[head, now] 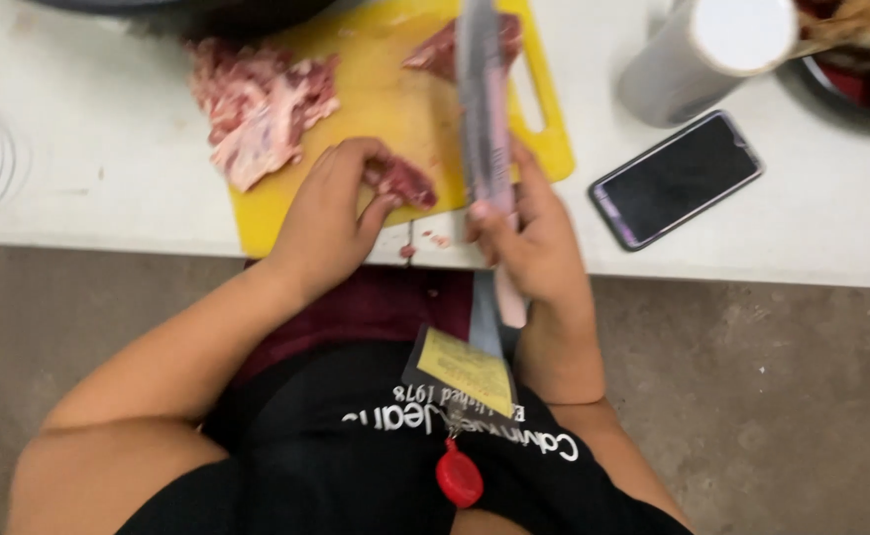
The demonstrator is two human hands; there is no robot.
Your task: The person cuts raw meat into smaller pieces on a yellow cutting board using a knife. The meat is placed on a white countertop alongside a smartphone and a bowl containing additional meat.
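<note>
Cloth comes nearest: a black shirt over a dark red apron, with a yellow card and a round red plastic tag hanging at the chest. Below lies a rough grey concrete floor.

Just past the edge of the white counter, the left hand curls its fingers down onto a small, dark red chunk of raw meat, pinning it against the yellow plastic cutting board. The right hand is closed around the pale pink handle of a knife; its long, flat grey blade is blurred and stands above the board, just right of the pinned chunk. Whether the blade touches the board cannot be told.

To the right of the board, apart from it, a smartphone lies flat on the counter, its dark glass screen up, set at a slant.

Farther along the board, a heap of marbled pink and white meat strips spills over its left edge onto the counter, and another reddish piece sits near the top, partly behind the blade. The board's slotted handle points right. A smooth white cylinder lies tilted at the far right, beside a dark bowl of brownish food.
</note>
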